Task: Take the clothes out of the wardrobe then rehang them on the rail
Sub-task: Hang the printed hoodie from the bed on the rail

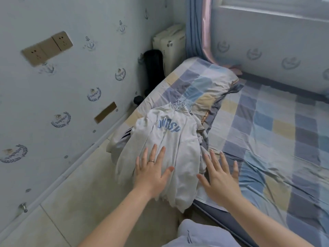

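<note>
The checked bed (267, 131) carries the clothes (201, 138), heaped at its near-left edge. The top grey sweatshirt (169, 145) bears arched blue letters, creased; we read only "RSP". Our left hand (151, 172) lies flat on it, fingers spread. Our right hand (220, 177), fingers spread, holds nothing beside the heap. Wire hangers (179, 105) protrude.
</note>
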